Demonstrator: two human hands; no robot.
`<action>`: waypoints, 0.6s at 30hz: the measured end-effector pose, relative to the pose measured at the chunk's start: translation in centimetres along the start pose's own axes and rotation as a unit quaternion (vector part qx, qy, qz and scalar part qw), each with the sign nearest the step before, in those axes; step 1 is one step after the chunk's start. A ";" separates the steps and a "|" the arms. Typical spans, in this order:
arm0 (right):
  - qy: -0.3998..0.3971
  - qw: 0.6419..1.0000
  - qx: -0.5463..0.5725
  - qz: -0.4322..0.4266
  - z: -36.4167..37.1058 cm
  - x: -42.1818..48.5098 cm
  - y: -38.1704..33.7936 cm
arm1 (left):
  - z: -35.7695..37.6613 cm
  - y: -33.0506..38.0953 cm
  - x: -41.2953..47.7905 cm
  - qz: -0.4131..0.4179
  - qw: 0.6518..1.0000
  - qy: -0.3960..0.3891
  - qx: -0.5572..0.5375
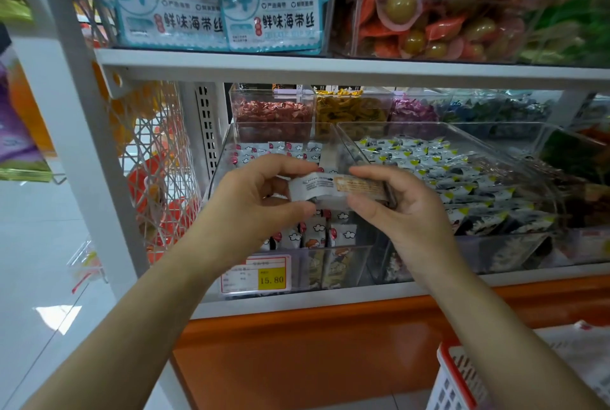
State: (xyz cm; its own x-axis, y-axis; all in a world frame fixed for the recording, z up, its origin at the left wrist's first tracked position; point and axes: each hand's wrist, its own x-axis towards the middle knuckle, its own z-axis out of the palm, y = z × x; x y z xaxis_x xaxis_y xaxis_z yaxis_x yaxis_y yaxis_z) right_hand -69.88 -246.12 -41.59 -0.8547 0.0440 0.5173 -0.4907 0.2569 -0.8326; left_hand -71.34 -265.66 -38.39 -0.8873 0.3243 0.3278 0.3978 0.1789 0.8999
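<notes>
**Snack aisle: a two-handed pinch at the lower shelf**

Shop shelving [330, 69] of white metal stands before us, and at its lower level we hold a small packet [336, 190] level between both hands. Our left hand [260, 201] pinches the packet's left end, with the forefinger curled over the top and the thumb under it. Our right hand [409, 215] pinches the right end in the same way, its other fingers loosely curled behind. Neither hand is open wide: only the packet's thickness parts finger from thumb. The packet is white with fine dark print on its left half and has a tan panel on its right. The writing is too small for us to read.

The packet hangs just above and in front of a clear bin [224, 152], part filled with white sachets that show clouds and red marks. On the front of this bin a price tag [256, 275] reads 15.80 on yellow. Just to the right, a second bin [478, 130] holds black, white and yellow sachets. On the level above, blue and white bags [284, 13] read 鲜味海带丝. A red-rimmed white basket [454, 376] sits at the lower right corner of our view.
</notes>
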 end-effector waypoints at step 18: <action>-0.035 0.998 0.002 0.051 0.7 -0.1 -0.5 | -1.7 0.0 0.3 -0.045 0.998 -0.026 -0.020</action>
State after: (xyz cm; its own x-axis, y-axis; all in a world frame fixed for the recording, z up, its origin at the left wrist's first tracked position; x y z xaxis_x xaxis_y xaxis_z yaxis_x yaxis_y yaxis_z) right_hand -69.64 -246.90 -41.35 -0.9102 0.0029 0.4141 -0.4003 0.2503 -0.8815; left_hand -71.98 -267.14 -37.81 -0.9052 0.3565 0.2312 0.3071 0.1727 0.9359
